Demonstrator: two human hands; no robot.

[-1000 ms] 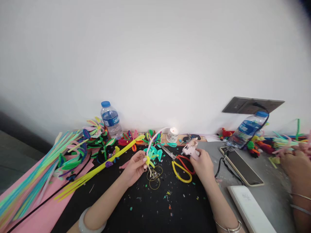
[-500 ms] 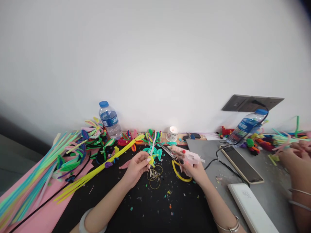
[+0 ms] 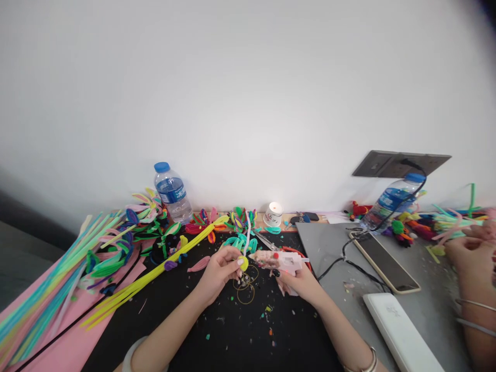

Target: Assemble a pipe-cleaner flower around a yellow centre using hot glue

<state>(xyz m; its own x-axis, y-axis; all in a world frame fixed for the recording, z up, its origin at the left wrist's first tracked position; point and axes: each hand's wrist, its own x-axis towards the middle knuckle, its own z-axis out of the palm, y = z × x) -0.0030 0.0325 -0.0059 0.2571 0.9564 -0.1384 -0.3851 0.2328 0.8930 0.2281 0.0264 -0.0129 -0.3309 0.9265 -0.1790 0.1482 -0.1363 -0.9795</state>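
Observation:
My left hand (image 3: 221, 271) is closed on a small yellow coil (image 3: 243, 263), pinched between thumb and fingers, with a white stem (image 3: 247, 235) rising behind it. Wrapped in my right hand (image 3: 296, 281) is a pale pink glue gun (image 3: 284, 259) with a red spot on its side. Its nozzle points left and is very near the yellow coil; whether they touch I cannot tell. Turquoise loops (image 3: 235, 242) lie just behind my left hand. Scissors (image 3: 264, 240) rest behind the glue gun, and thin yellowish rings (image 3: 245, 295) lie on the black mat below.
Pipe cleaners (image 3: 50, 289) and looped flowers fill the left. Bottles (image 3: 174, 194) stand at left and right, with a white paper cup (image 3: 274, 213) between. On the right are a phone (image 3: 385, 261), a white box (image 3: 401, 330), black cables and another person's hands (image 3: 468, 253).
The glue gun in my right hand has moved left and down, close to the yellow coil. The coil now faces the camera more. Red handles show behind the gun, where a yellow loop showed before.

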